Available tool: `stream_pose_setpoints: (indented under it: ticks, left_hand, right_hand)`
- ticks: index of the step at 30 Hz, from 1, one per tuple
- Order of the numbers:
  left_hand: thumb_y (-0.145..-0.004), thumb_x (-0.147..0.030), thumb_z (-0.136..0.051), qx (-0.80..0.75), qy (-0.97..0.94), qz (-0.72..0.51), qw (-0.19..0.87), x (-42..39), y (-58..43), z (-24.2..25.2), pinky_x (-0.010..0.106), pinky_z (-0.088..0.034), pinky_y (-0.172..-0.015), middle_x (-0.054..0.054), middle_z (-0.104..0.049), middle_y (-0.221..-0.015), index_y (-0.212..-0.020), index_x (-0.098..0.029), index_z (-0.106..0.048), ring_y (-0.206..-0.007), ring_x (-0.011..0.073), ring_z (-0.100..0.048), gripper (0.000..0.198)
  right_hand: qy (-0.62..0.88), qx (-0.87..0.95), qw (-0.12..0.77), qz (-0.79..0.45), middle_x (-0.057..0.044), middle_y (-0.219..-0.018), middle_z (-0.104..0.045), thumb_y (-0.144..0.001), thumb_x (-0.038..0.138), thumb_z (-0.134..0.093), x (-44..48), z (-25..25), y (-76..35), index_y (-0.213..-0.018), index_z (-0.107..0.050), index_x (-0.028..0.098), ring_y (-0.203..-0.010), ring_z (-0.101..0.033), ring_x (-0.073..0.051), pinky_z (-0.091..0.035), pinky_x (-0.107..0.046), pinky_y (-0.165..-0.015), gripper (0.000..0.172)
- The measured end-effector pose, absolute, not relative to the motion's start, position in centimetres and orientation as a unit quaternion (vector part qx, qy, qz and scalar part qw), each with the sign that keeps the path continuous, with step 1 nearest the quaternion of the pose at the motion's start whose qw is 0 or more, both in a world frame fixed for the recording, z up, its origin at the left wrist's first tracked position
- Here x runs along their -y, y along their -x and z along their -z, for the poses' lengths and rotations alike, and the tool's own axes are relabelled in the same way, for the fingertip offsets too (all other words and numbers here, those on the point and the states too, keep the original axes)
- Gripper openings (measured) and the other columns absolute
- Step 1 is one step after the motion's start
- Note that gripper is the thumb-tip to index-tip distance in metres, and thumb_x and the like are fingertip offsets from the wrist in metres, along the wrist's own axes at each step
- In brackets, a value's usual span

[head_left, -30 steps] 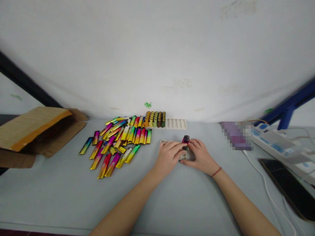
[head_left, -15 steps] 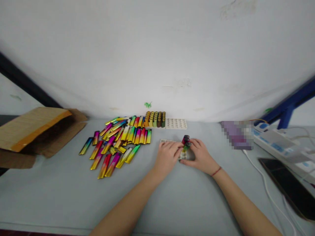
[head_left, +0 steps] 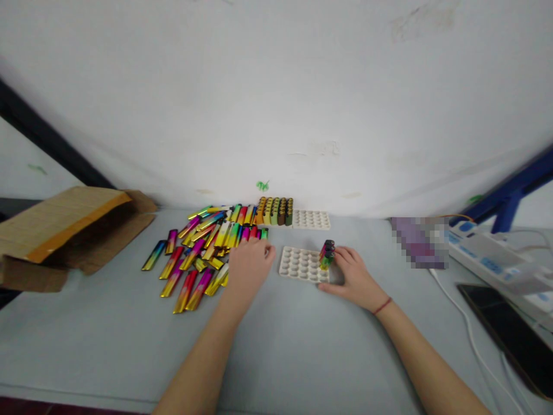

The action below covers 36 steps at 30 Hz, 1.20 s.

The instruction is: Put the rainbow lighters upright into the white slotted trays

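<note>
A white tray with round hollows (head_left: pixel 301 264) lies in front of me, and a few shiny lighters (head_left: pixel 327 254) stand in its right end. My right hand (head_left: pixel 352 274) is beside that end, fingers apart, with fingertips close to the lighters and the thumb at the tray's near corner. My left hand (head_left: pixel 250 268) is over the right side of a loose pile of metallic coloured lighters (head_left: pixel 192 256). Its fingers are curled, and what they hold, if anything, is hidden.
Against the wall stand rows of upright lighters (head_left: pixel 275 211) beside another white tray (head_left: pixel 311 219). An open cardboard box (head_left: pixel 73 222) is at the left. At the right are a power strip (head_left: pixel 484 256), a black phone (head_left: pixel 510 334), white cables and a blurred purple item (head_left: pixel 415 242).
My left hand has moved left from the tray to the pile, uncovering the tray. More standing lighters show at its right end. My right hand has stayed nearly in place.
</note>
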State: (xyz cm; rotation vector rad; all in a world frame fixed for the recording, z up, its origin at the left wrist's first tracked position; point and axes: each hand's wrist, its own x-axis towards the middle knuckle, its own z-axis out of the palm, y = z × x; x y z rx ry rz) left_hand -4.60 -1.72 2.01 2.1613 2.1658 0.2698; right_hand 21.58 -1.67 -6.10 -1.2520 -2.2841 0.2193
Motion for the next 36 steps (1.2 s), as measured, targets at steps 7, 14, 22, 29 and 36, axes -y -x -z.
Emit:
stream_pose_setpoints:
  ticks: [7,14,22,29,36]
  left_hand:
    - [-0.088,-0.046,-0.050,-0.789,-0.605,0.040,0.101,2.1,9.0,-4.0,0.048,-0.046,-0.090,0.014,-0.075,-0.108,-0.101,-0.023,-0.076,-0.108,0.0369,-0.066,0.037]
    - [-0.083,-0.047,-0.055,-0.796,-0.587,0.064,0.133,1.8,10.6,-3.7,0.042,-0.049,-0.080,0.016,-0.077,-0.099,-0.096,-0.023,-0.079,-0.102,0.0379,-0.068,0.036]
    - [-0.084,-0.046,-0.054,-0.776,-0.602,0.092,0.163,1.7,10.1,-3.3,0.042,-0.049,-0.084,0.016,-0.074,-0.110,-0.103,-0.022,-0.076,-0.107,0.0367,-0.067,0.038]
    - [-0.081,-0.040,-0.055,-0.668,-0.710,-0.075,0.211,1.5,8.8,-2.8,0.032,-0.046,-0.073,0.008,-0.070,-0.083,-0.074,-0.019,-0.064,-0.080,0.0234,-0.064,0.024]
    - [-0.080,-0.049,-0.057,-0.538,-0.592,-0.384,0.461,1.5,5.6,-1.5,0.029,-0.047,-0.063,0.000,-0.064,-0.069,-0.082,-0.022,-0.045,-0.066,0.0171,-0.061,0.029]
  right_hand:
    - [0.462,0.845,0.256,-0.082,-0.018,-0.123,-0.061,-0.075,0.059,-0.073,1.7,6.0,-21.7,-0.123,-0.059,0.015,-0.115,-0.051,-0.034,-0.042,-0.054,-0.104,0.067]
    - [0.460,0.848,0.251,-0.078,-0.018,-0.124,-0.061,-0.076,0.059,-0.073,1.7,5.9,-21.7,-0.123,-0.059,0.015,-0.116,-0.051,-0.034,-0.042,-0.053,-0.104,0.066]
    - [0.457,0.849,0.253,-0.081,-0.017,-0.123,-0.061,-0.076,0.058,-0.072,1.8,5.7,-21.6,-0.124,-0.059,0.016,-0.115,-0.051,-0.034,-0.041,-0.054,-0.104,0.065]
    - [0.458,0.848,0.255,-0.079,-0.018,-0.123,-0.061,-0.077,0.060,-0.071,1.7,5.8,-21.6,-0.123,-0.059,0.015,-0.114,-0.051,-0.034,-0.042,-0.054,-0.103,0.066]
    - [0.458,0.849,0.249,-0.083,-0.017,-0.126,-0.060,-0.077,0.061,-0.070,1.8,5.8,-21.7,-0.127,-0.058,0.018,-0.117,-0.051,-0.035,-0.041,-0.056,-0.104,0.067]
